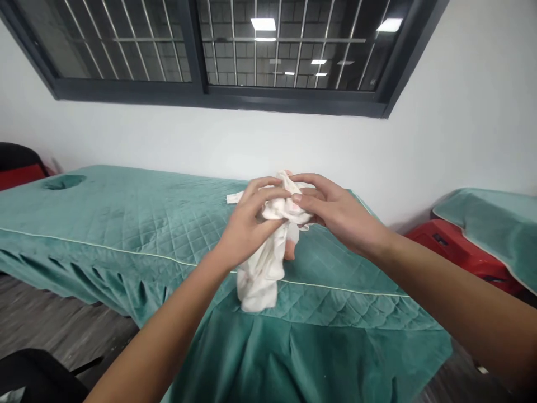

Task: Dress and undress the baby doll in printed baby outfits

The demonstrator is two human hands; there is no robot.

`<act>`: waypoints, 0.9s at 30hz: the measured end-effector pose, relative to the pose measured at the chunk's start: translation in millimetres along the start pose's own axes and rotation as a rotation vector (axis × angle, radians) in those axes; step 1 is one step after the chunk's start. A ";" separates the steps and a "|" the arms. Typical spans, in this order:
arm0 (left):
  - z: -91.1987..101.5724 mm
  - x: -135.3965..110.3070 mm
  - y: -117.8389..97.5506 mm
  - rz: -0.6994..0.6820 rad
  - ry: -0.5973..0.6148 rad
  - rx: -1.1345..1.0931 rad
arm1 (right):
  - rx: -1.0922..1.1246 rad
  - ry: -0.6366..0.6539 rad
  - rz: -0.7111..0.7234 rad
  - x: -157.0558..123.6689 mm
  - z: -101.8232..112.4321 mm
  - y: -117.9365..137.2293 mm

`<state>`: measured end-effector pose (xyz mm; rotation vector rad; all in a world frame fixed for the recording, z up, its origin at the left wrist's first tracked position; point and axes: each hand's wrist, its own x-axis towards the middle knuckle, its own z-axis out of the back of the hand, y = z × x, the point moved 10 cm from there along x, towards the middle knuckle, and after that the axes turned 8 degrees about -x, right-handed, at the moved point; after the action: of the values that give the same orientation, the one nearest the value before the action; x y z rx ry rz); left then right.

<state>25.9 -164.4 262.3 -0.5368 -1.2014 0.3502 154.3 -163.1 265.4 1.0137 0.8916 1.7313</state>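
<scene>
A crumpled white cloth (pixel 260 277) hangs in the air above the corner of a green quilted massage bed (pixel 126 218). My left hand (pixel 247 224) grips its upper part, fingers curled over the bunched fabric. My right hand (pixel 331 210) comes in from the right and pinches the top of the same cloth, which shows a faint pink print there. The lower end of the cloth dangles down over the bed's piped edge. Something small and pinkish peeks out behind the cloth, too hidden to name.
The bed has a face hole (pixel 65 181) at its far left and a pleated skirt down to a grey wood floor. A second green-covered bed (pixel 495 224) over a red base (pixel 457 246) stands at the right. A white wall and dark barred window lie behind.
</scene>
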 end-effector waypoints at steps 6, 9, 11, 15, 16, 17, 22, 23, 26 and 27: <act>20.7 7.4 -11.6 0.098 -0.155 -0.141 | -0.371 -0.099 0.275 -17.5 1.1 41.8; 21.7 8.8 -21.5 0.117 -0.148 -0.135 | -0.505 -0.158 0.350 -21.4 5.8 50.4; 21.6 7.2 -27.1 0.123 -0.131 -0.147 | -0.544 -0.166 0.376 -25.0 8.5 50.4; 7.6 -0.1 -25.5 0.188 -0.017 -0.335 | -0.564 -0.114 0.378 -34.0 8.9 39.5; 1.6 -2.4 -21.6 0.225 0.018 -0.396 | -0.565 -0.105 0.361 -35.6 9.4 35.2; -4.0 -4.5 -16.5 0.265 0.045 -0.449 | -0.564 -0.104 0.338 -36.6 10.8 30.8; -9.6 -5.5 11.5 0.387 -0.014 -0.523 | -0.429 -0.112 0.226 -33.7 24.5 10.3; -8.0 -3.9 15.3 0.391 -0.036 -0.519 | -0.388 -0.093 0.181 -31.0 26.4 3.1; -4.3 2.6 23.5 0.390 -0.071 -0.538 | -0.301 -0.067 0.044 -21.5 32.5 -19.1; -3.8 4.9 26.4 0.394 -0.075 -0.550 | -0.280 -0.076 0.021 -18.0 34.8 -23.4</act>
<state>31.7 -140.8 250.2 -1.2557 -1.2626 0.3736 198.3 -167.8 254.3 0.8977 0.5723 1.7643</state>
